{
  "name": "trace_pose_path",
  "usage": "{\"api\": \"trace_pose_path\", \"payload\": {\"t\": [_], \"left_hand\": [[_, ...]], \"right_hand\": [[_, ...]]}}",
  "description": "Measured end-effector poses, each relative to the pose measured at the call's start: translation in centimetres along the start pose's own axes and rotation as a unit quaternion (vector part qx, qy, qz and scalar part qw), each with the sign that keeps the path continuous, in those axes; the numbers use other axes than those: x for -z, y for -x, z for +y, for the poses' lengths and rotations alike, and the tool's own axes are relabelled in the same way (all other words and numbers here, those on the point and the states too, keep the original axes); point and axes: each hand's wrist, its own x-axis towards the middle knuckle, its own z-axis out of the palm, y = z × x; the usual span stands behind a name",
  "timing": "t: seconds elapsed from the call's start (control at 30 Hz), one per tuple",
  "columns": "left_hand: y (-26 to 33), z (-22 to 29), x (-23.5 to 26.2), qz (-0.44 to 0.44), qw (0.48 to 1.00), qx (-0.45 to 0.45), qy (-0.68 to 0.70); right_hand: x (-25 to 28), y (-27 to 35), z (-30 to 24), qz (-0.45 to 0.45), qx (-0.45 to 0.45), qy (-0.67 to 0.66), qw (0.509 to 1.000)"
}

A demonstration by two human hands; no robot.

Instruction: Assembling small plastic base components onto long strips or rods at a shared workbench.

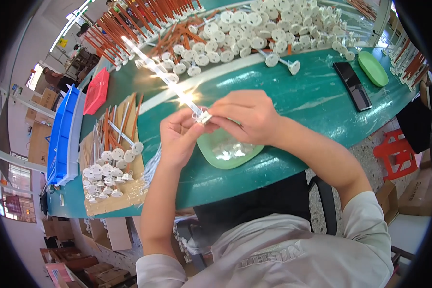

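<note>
My left hand (176,139) and my right hand (249,117) meet over the table's near middle. Between their fingertips they pinch a small white block-shaped fitting (204,117). From this fitting a thin LED strip (161,73) runs up and away to the left, glowing brightly at several spots. A thin wire loop shows beside the fitting, near my left fingers. Right below my hands stands a light green bowl (225,166) holding shiny clear contents too small to make out.
White round-based sticks (111,168) lie on a cardboard sheet (93,207) at left, beside pale wires (152,165). Beyond are a red tray (97,91) and a blue bin (62,139). White discs (254,31) heap at the back. A phone (353,86) and green dish (373,68) lie right.
</note>
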Motion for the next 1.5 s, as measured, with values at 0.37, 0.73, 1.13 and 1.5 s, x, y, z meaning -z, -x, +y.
{"api": "trace_pose_path", "payload": {"t": [0.37,0.73,1.13,1.5], "left_hand": [[-0.4,0.6,-0.8,0.144,0.98,-0.004,-0.139],[-0.2,0.5,-1.1,0.134,0.979,0.023,-0.154],[-0.3,0.3,-1.3,0.123,0.981,0.03,-0.144],[-0.1,0.9,-0.8,0.132,0.99,0.03,0.05]], "right_hand": [[0.2,-0.1,-0.4,-0.155,-0.169,0.028,0.973],[1.5,0.1,-0.1,-0.487,-0.176,0.116,0.848],[1.3,0.3,0.5,-0.467,-0.235,0.032,0.852],[0.9,-0.6,-0.7,-0.145,-0.392,-0.22,0.882]]}}
